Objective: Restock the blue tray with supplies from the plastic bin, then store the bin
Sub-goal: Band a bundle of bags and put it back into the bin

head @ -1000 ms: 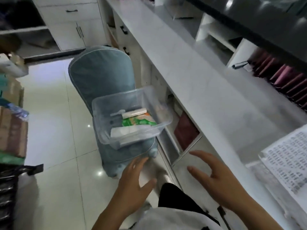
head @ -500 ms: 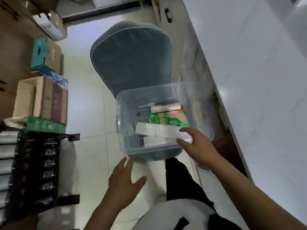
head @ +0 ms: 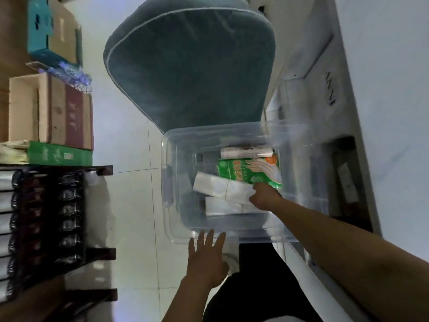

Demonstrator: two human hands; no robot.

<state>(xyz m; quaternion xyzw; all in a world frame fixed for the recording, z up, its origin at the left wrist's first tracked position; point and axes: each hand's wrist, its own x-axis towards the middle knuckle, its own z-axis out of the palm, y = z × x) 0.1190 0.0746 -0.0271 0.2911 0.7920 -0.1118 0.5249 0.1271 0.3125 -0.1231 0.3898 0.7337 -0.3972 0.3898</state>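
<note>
A clear plastic bin [head: 169, 205] sits on the seat of a teal upholstered chair [head: 190, 66]. Inside it lie white packets [head: 218, 187], a green packet [head: 246, 170] and a white roll [head: 243, 152]. My right hand [head: 263, 197] is down inside the bin, fingers curled at the edge of the green packet and the white packets; whether it grips anything is hidden. My left hand [head: 206, 261] hovers with fingers spread just outside the bin's near rim. The blue tray is out of sight.
A white counter [head: 383, 112] with open shelves below runs along the right. Cardboard boxes [head: 51, 110] and a green box [head: 60, 154] are stacked at the left, above a dark rack of wrapped goods [head: 46, 217]. Pale tiled floor [head: 130, 205] lies between.
The view has tilted down over the bin. My right hand went from the bin's rim down into it, among the packets. My left hand rose to the near rim.
</note>
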